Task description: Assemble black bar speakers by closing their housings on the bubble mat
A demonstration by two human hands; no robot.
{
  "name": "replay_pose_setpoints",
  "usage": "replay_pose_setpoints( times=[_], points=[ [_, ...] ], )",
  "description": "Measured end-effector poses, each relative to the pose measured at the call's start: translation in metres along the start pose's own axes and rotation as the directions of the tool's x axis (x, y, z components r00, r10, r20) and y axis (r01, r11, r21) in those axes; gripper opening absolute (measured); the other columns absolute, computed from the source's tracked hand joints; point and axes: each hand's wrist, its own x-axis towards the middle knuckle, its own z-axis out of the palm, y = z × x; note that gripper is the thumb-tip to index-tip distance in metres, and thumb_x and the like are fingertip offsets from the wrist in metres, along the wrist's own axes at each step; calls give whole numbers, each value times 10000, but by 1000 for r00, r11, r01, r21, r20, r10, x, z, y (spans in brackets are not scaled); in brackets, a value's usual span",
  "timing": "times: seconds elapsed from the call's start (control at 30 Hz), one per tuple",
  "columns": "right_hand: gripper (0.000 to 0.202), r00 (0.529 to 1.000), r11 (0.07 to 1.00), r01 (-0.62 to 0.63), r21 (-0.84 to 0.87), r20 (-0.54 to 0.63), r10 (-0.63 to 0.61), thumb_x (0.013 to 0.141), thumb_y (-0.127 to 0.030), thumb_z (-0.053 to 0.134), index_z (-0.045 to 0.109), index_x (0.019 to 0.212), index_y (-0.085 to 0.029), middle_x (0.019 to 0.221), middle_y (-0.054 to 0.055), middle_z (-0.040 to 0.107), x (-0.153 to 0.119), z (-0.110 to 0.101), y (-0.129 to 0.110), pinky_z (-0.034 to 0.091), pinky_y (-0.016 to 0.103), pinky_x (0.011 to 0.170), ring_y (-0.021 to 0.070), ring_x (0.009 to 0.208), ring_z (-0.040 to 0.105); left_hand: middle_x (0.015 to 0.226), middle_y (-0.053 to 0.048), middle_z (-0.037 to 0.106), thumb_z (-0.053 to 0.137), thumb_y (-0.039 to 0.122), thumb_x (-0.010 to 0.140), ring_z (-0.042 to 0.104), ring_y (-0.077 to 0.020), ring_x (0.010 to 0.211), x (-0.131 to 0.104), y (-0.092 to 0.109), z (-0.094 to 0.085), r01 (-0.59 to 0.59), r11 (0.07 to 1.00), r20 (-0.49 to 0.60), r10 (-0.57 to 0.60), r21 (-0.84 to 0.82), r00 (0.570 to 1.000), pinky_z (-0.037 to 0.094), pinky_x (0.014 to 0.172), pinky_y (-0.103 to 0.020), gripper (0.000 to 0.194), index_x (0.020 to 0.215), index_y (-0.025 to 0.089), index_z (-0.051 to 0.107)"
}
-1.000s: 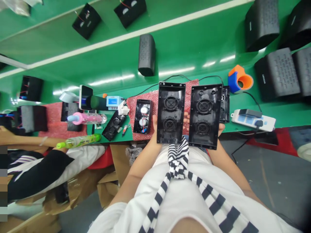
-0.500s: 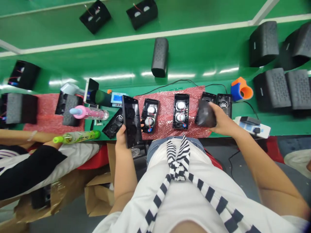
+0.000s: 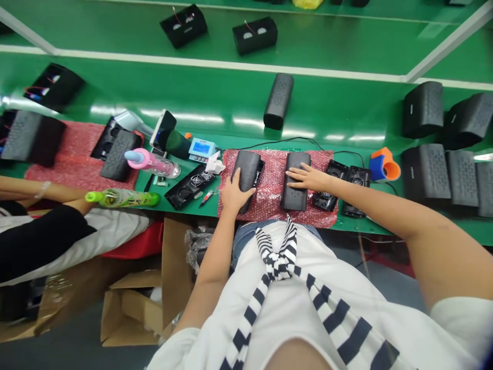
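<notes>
On red bubble wrap (image 3: 272, 200) two black speaker housings lie side by side. My left hand (image 3: 231, 194) grips the left speaker housing (image 3: 248, 167), its thumb across the top and fingers along the left side. That housing's right edge shows a gap with dark inner parts. On the right speaker housing (image 3: 297, 199), my right hand (image 3: 306, 177) rests flat, fingers spread apart. The speaker drivers inside both are hidden. Just right of it lie an open black shell (image 3: 330, 185) and another black shell (image 3: 358, 190) with a round grille.
An orange-and-blue holder (image 3: 385, 165) stands right, near several finished-looking speakers (image 3: 425, 172). Left are a black shell (image 3: 190, 186), white tissue (image 3: 214, 163), a blue-screen device (image 3: 202, 149), a pink bottle (image 3: 154, 163) and a green bottle (image 3: 123, 198). A co-worker's arm (image 3: 42, 190) reaches in.
The black cover in my left hand has come down over the left open speaker. My right hand has moved left, and a cover now lies over the other speaker. The view has shifted.
</notes>
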Motion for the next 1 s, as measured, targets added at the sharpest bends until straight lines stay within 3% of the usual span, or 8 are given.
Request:
replay_pose_setpoints(
  times=[0.13, 0.23, 0.3, 0.4, 0.47, 0.63, 0.8, 1.0],
  points=[
    [507, 868, 828, -474, 299, 0, 497, 842, -18, 514, 642, 1273, -252, 1553, 104, 358, -5, 10, -24, 241, 523, 1164, 292, 1454, 292, 1500, -203, 376, 732, 532, 716, 422, -409, 1355, 0, 9, 21, -14, 969, -3, 15, 245, 1000, 381, 1065, -523, 935, 1523, 314, 311],
    [469, 671, 642, -683, 349, -49, 740, 940, -251, 479, 527, 1377, -88, 1498, 260, 340, 5, 26, -56, 320, 516, 1113, 357, 1408, 338, 1499, -214, 367, 706, 547, 740, 410, -402, 1363, 0, 6, 28, -2, 960, -15, 7, 281, 1000, 376, 1068, -508, 937, 1535, 298, 277],
    [720, 510, 482, -777, 404, -46, 859, 941, -480, 480, 337, 1478, -23, 1448, 332, 327, 20, 35, -75, 371, 537, 1052, 411, 1345, 398, 1496, -214, 368, 696, 555, 747, 412, -396, 1362, 2, 3, 30, -20, 955, -14, 25, 296, 1000, 376, 1070, -496, 938, 1539, 295, 265],
    [1095, 266, 226, -835, 502, 7, 964, 768, -663, 648, 137, 1544, -83, 1451, 338, 293, 45, 42, -93, 391, 542, 1005, 458, 1293, 431, 1480, -219, 380, 690, 577, 742, 434, -394, 1345, 4, 1, 29, -60, 952, 4, 61, 301, 998, 382, 1067, -478, 950, 1539, 287, 263],
    [1178, 169, 133, -835, 533, 19, 985, 690, -628, 742, 108, 1553, -135, 1474, 324, 268, 57, 44, -98, 380, 537, 1009, 466, 1301, 413, 1451, -229, 403, 687, 601, 732, 472, -399, 1306, 6, 1, 29, -63, 954, 18, 60, 292, 998, 401, 1048, -474, 972, 1542, 273, 261],
    [1055, 121, 95, -805, 585, 6, 993, 738, -536, 720, 171, 1537, -122, 1429, 304, 347, 59, 43, -100, 408, 513, 985, 430, 1218, 493, 1422, -236, 412, 680, 597, 734, 483, -406, 1287, 10, 2, 31, -56, 950, 17, 54, 309, 998, 416, 1025, -479, 979, 1545, 260, 247],
    [1028, -37, -56, -732, 679, 43, 998, 786, -552, 658, 153, 1531, -56, 1356, 311, 417, 57, 40, -107, 433, 506, 957, 424, 1179, 520, 1373, -233, 441, 675, 596, 738, 517, -399, 1239, 13, 1, 32, -64, 944, 7, 66, 323, 998, 427, 1005, -473, 978, 1544, 255, 238],
    [1040, -17, -65, -803, 592, 86, 996, 799, -533, 682, 135, 1543, -54, 1447, 369, 297, 68, 36, -113, 416, 526, 963, 464, 1240, 459, 1384, -257, 420, 648, 619, 750, 501, -406, 1249, 7, 0, 31, -92, 929, 38, 84, 357, 996, 422, 1001, -473, 1001, 1551, 214, 204]
  ],
)
